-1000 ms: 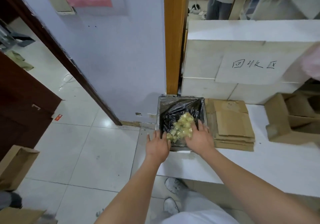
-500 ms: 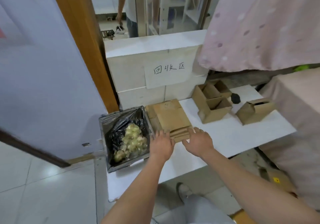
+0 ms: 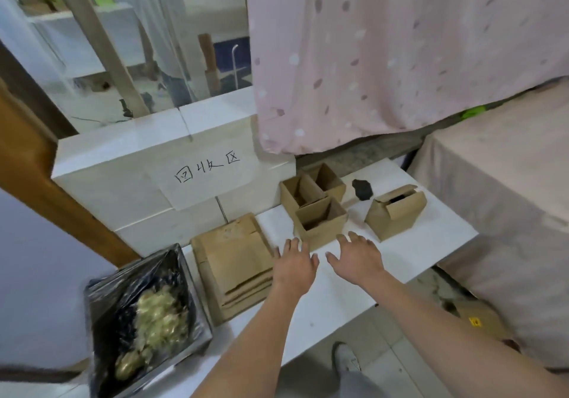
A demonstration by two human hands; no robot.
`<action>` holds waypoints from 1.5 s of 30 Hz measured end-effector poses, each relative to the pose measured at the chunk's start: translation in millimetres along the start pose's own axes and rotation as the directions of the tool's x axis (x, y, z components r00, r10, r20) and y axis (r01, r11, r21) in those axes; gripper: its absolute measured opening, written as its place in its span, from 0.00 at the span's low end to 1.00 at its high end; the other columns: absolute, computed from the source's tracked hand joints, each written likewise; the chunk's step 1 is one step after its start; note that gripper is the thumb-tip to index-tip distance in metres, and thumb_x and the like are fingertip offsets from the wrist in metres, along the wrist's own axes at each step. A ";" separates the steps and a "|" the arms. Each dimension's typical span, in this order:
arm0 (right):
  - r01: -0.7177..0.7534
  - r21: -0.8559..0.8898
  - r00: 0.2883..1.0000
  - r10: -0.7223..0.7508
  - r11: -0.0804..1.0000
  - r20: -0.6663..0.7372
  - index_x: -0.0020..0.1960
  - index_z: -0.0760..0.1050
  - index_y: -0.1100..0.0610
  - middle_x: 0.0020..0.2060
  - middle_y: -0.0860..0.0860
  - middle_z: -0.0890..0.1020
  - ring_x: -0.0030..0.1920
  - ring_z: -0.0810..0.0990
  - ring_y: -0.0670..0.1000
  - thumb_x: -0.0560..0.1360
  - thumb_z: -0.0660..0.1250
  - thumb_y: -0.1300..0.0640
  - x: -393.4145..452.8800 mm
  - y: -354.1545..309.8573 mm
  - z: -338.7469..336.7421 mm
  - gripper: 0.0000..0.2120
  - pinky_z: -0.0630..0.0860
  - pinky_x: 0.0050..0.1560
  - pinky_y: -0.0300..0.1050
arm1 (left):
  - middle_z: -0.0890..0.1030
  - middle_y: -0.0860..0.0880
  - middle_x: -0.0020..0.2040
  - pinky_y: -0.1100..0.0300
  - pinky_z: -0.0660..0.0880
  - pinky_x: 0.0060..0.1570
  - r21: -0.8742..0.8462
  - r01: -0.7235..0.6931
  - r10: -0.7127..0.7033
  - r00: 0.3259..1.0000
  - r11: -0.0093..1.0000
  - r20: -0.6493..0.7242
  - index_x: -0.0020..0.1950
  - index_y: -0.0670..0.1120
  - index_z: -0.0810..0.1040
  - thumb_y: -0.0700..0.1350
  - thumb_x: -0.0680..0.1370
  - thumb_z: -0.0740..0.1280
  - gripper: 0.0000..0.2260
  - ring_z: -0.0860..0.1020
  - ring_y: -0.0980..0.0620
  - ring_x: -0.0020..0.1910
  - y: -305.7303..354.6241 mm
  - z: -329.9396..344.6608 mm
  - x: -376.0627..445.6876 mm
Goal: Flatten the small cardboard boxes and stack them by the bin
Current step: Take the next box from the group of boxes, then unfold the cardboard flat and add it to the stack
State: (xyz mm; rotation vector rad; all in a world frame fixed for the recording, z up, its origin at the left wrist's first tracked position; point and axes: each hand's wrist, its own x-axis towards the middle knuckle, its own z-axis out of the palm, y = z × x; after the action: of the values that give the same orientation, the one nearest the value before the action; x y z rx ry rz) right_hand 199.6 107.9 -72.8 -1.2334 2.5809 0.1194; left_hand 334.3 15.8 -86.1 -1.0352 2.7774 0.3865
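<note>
A stack of flattened cardboard [image 3: 234, 262] lies on the white platform [image 3: 431, 243], right of the bin [image 3: 101, 320], which has a black liner and yellowish filling inside. Three upright open boxes stand further right: a near one [image 3: 321, 223], one behind it [image 3: 297, 193] and one at the back [image 3: 329, 179]. A fourth box [image 3: 395, 210] sits apart on the right with its flaps half closed. My left hand [image 3: 294, 267] and my right hand [image 3: 357, 257] hover with spread fingers just in front of the near box, holding nothing.
White blocks with a handwritten paper sign [image 3: 206, 170] back the platform. A small black object [image 3: 362, 190] lies between the boxes. A pink curtain [image 3: 400, 53] hangs above, a pink covered surface [image 3: 508, 197] stands at right, and the bare floor lies below the platform's front edge.
My hands left the bin, passed over the flattened stack and now hover in front of the near upright box. The view swung right.
</note>
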 end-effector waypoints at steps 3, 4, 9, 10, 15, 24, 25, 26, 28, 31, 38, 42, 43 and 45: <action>0.005 0.057 1.000 -0.006 0.998 0.028 0.77 0.61 0.53 0.75 0.57 0.66 0.72 0.67 0.58 0.79 0.53 0.35 28.6 39.1 -5.7 0.33 0.64 0.71 0.54 | 0.66 0.43 0.76 0.40 0.57 0.75 -0.016 0.031 -0.031 0.999 0.999 0.035 0.77 0.45 0.63 0.54 0.85 0.50 0.22 0.61 0.45 0.76 35.5 1.2 35.8; 0.008 0.069 0.999 -0.011 0.998 0.034 0.77 0.62 0.52 0.75 0.57 0.66 0.72 0.67 0.58 0.79 0.53 0.35 36.0 49.3 -8.0 0.33 0.64 0.71 0.54 | 0.65 0.44 0.76 0.41 0.56 0.75 -0.013 0.046 -0.045 0.998 0.999 0.044 0.77 0.45 0.63 0.54 0.85 0.50 0.23 0.61 0.45 0.76 44.1 1.6 44.5; 0.014 0.081 0.999 -0.018 0.997 0.046 0.74 0.64 0.52 0.70 0.56 0.72 0.68 0.71 0.58 0.78 0.55 0.36 72.6 114.0 -23.8 0.30 0.68 0.67 0.53 | 0.67 0.46 0.74 0.45 0.57 0.75 -0.021 0.076 -0.075 0.996 0.997 0.054 0.77 0.47 0.62 0.54 0.85 0.51 0.22 0.62 0.46 0.75 95.8 -1.4 90.1; 0.009 0.082 0.999 -0.014 0.997 0.052 0.74 0.66 0.52 0.68 0.56 0.72 0.66 0.72 0.57 0.78 0.55 0.36 77.1 126.0 -25.8 0.29 0.69 0.66 0.53 | 0.66 0.46 0.75 0.45 0.57 0.76 -0.024 0.071 -0.070 0.996 0.997 0.057 0.78 0.48 0.61 0.54 0.85 0.51 0.22 0.62 0.46 0.75 106.2 -2.0 97.1; -0.028 0.090 0.998 0.022 0.996 0.061 0.72 0.66 0.53 0.63 0.55 0.74 0.63 0.74 0.58 0.78 0.55 0.37 88.3 163.0 -27.6 0.29 0.69 0.65 0.52 | 0.63 0.44 0.77 0.43 0.54 0.78 -0.027 0.049 -0.046 0.995 0.998 0.090 0.80 0.47 0.59 0.54 0.85 0.50 0.24 0.60 0.44 0.77 139.5 -3.8 122.2; -0.171 0.031 0.984 0.169 0.985 0.047 0.73 0.67 0.55 0.68 0.57 0.71 0.65 0.72 0.57 0.79 0.54 0.38 92.8 208.3 -34.2 0.29 0.68 0.65 0.52 | 0.65 0.43 0.75 0.40 0.55 0.75 -0.013 -0.107 0.107 0.991 0.994 0.079 0.79 0.48 0.59 0.53 0.85 0.50 0.23 0.61 0.43 0.76 173.9 -7.7 164.2; -0.192 0.023 0.981 0.192 0.981 0.039 0.72 0.67 0.55 0.67 0.57 0.72 0.64 0.72 0.57 0.79 0.54 0.38 94.4 213.4 -35.3 0.29 0.68 0.65 0.52 | 0.65 0.43 0.75 0.40 0.55 0.75 -0.014 -0.121 0.121 0.990 0.993 0.075 0.79 0.48 0.59 0.53 0.85 0.50 0.22 0.61 0.43 0.76 176.9 -8.1 170.4; -0.210 0.024 0.977 0.209 0.977 0.032 0.72 0.67 0.55 0.66 0.56 0.72 0.64 0.72 0.57 0.79 0.53 0.38 96.4 217.7 -36.1 0.29 0.69 0.64 0.52 | 0.65 0.43 0.75 0.39 0.55 0.75 -0.015 -0.133 0.134 0.988 0.991 0.073 0.78 0.47 0.60 0.53 0.85 0.50 0.22 0.61 0.43 0.76 179.6 -8.4 176.8; -0.235 0.038 0.972 0.234 0.971 0.030 0.72 0.67 0.55 0.64 0.55 0.73 0.64 0.72 0.57 0.79 0.53 0.37 99.2 226.7 -36.1 0.30 0.69 0.63 0.52 | 0.67 0.43 0.74 0.40 0.56 0.74 -0.009 -0.155 0.155 0.985 0.988 0.070 0.76 0.47 0.62 0.53 0.85 0.51 0.21 0.63 0.42 0.75 187.0 -7.7 188.6; -0.293 0.110 0.956 0.287 0.950 0.070 0.73 0.65 0.55 0.64 0.55 0.73 0.64 0.72 0.57 0.78 0.54 0.36 99.9 237.2 -31.6 0.31 0.71 0.61 0.52 | 0.68 0.43 0.73 0.41 0.57 0.74 0.003 -0.182 0.181 0.980 0.983 0.088 0.76 0.47 0.62 0.53 0.85 0.52 0.21 0.64 0.42 0.74 197.7 -4.9 195.2; -0.646 0.753 0.715 0.440 0.122 0.542 0.74 0.63 0.58 0.65 0.56 0.73 0.61 0.74 0.59 0.76 0.60 0.36 136.5 249.8 -25.1 0.35 0.74 0.56 0.52 | 0.67 0.41 0.74 0.42 0.61 0.72 -0.016 -0.107 0.108 0.983 0.994 0.145 0.78 0.46 0.61 0.54 0.84 0.53 0.24 0.64 0.42 0.74 216.8 -5.3 247.7; -0.671 0.698 0.641 0.276 -0.250 0.716 0.72 0.63 0.57 0.62 0.59 0.71 0.55 0.77 0.63 0.78 0.62 0.40 167.9 258.0 -16.6 0.30 0.79 0.57 0.59 | 0.69 0.39 0.72 0.44 0.66 0.70 -0.270 0.113 -0.049 0.971 0.956 0.234 0.79 0.45 0.59 0.56 0.84 0.55 0.26 0.67 0.39 0.72 227.6 1.8 284.9; -0.676 0.685 0.642 0.240 -0.270 0.728 0.72 0.64 0.57 0.61 0.60 0.72 0.54 0.78 0.63 0.78 0.62 0.40 175.5 260.7 -16.4 0.29 0.79 0.57 0.60 | 0.70 0.40 0.71 0.43 0.68 0.69 -0.317 0.172 -0.089 0.962 0.933 0.260 0.79 0.46 0.60 0.57 0.84 0.55 0.26 0.69 0.39 0.70 229.8 4.3 290.6; -0.687 0.696 0.663 0.214 -0.207 0.718 0.71 0.65 0.58 0.62 0.59 0.73 0.54 0.78 0.62 0.79 0.61 0.41 193.5 268.0 -18.9 0.28 0.79 0.57 0.60 | 0.73 0.41 0.68 0.44 0.70 0.67 -0.340 0.254 -0.147 0.939 0.905 0.310 0.78 0.48 0.61 0.58 0.84 0.56 0.25 0.73 0.41 0.67 233.9 10.2 299.2</action>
State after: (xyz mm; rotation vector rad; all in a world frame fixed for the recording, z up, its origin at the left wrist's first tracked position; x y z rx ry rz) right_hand -127.3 128.6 -121.5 0.4222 1.6900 -1.1004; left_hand -43.8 3.5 -121.1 -1.2248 2.3657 0.9825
